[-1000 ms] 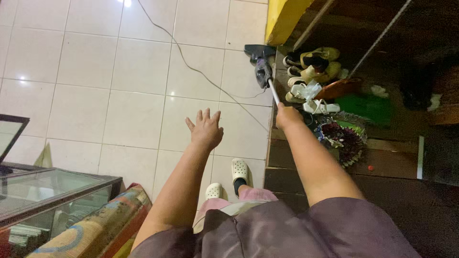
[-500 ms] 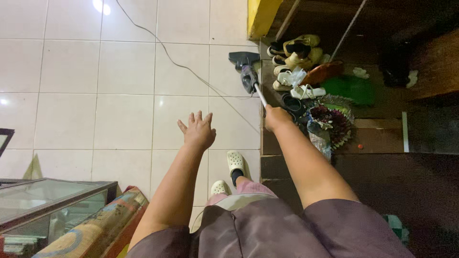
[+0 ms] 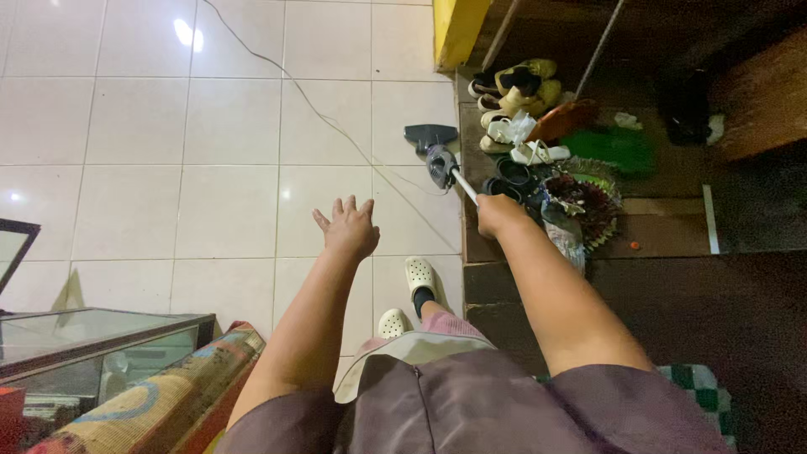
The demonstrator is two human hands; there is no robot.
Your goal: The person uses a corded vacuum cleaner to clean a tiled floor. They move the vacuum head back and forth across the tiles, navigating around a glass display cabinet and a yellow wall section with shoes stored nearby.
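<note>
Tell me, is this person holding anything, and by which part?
The right hand grips a stick vacuum cleaner at the upper end of its white tube; the left hand is open, holding nothing.

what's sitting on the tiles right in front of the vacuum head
Nothing solid. The vacuum head sits on bare tile floor, steered by the right hand. Only the thin cord trails across the tiles just to its left, and the pile of shoes lies beside it on the right.

Pale square floor tiles [image 3: 168, 126] fill most of the view, catching a bright glare of light. Several pairs of sandals and shoes [image 3: 517, 109] lie heaped at the edge of a dark wooden platform [image 3: 672, 277] (a green cloth [image 3: 618, 150] beside them). A glass-topped cabinet [image 3: 92, 340] and a rolled patterned mat [image 3: 168, 391] sit lower left.
</note>
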